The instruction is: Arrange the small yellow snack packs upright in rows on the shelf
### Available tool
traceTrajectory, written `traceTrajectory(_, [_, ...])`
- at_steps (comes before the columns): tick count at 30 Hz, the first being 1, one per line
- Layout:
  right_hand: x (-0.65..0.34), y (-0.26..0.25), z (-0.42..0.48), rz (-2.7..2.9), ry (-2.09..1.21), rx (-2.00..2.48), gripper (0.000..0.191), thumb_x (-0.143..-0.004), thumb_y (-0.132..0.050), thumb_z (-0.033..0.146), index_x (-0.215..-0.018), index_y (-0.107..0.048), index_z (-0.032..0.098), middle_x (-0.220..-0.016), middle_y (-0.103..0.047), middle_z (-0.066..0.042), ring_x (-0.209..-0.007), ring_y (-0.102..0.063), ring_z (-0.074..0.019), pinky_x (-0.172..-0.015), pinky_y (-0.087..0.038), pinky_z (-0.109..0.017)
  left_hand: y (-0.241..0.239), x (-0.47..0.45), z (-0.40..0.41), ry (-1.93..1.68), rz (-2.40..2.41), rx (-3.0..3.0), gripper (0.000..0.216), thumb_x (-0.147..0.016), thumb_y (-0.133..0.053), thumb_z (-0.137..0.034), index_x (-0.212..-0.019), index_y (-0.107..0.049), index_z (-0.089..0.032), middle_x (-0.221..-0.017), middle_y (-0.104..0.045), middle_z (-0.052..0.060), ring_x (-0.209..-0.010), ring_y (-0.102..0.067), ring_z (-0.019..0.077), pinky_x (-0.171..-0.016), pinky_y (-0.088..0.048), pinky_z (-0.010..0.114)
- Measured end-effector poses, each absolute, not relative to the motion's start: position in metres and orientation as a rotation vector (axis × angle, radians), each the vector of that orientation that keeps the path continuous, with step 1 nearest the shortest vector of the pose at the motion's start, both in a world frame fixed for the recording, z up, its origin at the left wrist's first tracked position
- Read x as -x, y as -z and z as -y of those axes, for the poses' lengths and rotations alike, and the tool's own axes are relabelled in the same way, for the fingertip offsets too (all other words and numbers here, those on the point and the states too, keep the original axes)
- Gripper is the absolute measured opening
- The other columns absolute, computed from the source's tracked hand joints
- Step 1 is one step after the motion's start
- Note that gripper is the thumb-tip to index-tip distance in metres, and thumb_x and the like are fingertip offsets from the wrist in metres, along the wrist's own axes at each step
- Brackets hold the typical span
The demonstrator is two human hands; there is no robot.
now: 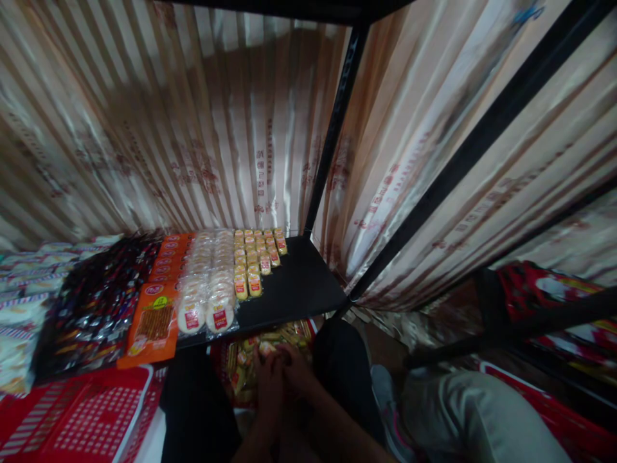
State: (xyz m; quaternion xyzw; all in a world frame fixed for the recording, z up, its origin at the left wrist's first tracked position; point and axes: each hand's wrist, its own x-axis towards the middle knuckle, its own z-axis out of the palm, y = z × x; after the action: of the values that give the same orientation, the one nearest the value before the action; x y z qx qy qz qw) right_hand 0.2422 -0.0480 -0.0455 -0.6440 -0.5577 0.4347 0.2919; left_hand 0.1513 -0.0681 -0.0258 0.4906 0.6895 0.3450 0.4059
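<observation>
Both hands are low in the head view, close together over a red basket [225,379] of small yellow wrapped snack packs [289,333]. My left hand [268,373] has its fingers closed near a small snack pack with a pale label [266,349]. Right beside it, my right hand [295,370] is curled inward, its fingers partly hidden. Dim light leaves it unclear what either hand grips. Above them, similar yellow packs [248,283] stand in rows on a black shelf [289,283], at the right end of the displayed goods.
Round white packaged cakes [220,312], orange snack bags [153,321], dark wrapped packs [96,308] and white packs [19,334] fill the shelf leftward. A red basket [81,411] stands lower left. Black posts [337,122] frame the shelf. Another person's leg [472,411] is at right.
</observation>
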Motion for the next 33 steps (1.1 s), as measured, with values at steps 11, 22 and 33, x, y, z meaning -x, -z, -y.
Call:
traceTrajectory(11, [-0.246,0.012,0.058,1.435,-1.23,1.463,0.029,-0.075,-0.048,0.037,-0.097,-0.058,0.02,-0.089,-0.068,-0.007,-0.079,-0.063,-0.02,-0.073,-0.049,-0.032,0.008,-0.158,0.08,-1.177,-1.687,-1.391,0.03,-0.084,-0.035,-0.025,-0.09,-0.064,-0.017,-0.138,-0.035,0.009,-0.125,-0.038,0.0212,-0.105,-0.033,0.037])
traceTrajectory(22, [-0.249,-0.027,0.015,1.57,-0.87,1.641,0.031,-0.073,-0.048,0.021,-0.102,-0.059,0.019,-0.091,-0.064,-0.007,-0.075,-0.06,-0.016,-0.069,-0.048,-0.025,-0.029,-0.154,0.026,-1.278,-1.593,-1.602,0.027,-0.081,-0.038,-0.023,-0.085,-0.064,-0.016,-0.118,-0.038,0.012,-0.111,-0.047,0.022,-0.097,-0.041,0.042])
traceTrajectory(33, [-0.26,-0.018,-0.057,1.393,-0.861,1.609,0.015,-0.069,-0.051,0.025,-0.08,-0.06,0.02,-0.077,-0.061,-0.003,-0.066,-0.057,-0.0152,-0.064,-0.047,-0.025,-0.033,-0.176,-0.025,-1.109,-1.6,-1.53,0.04,-0.08,-0.039,-0.021,-0.115,-0.054,-0.012,-0.14,-0.032,0.014,-0.123,-0.042,0.0206,-0.105,-0.032,0.033])
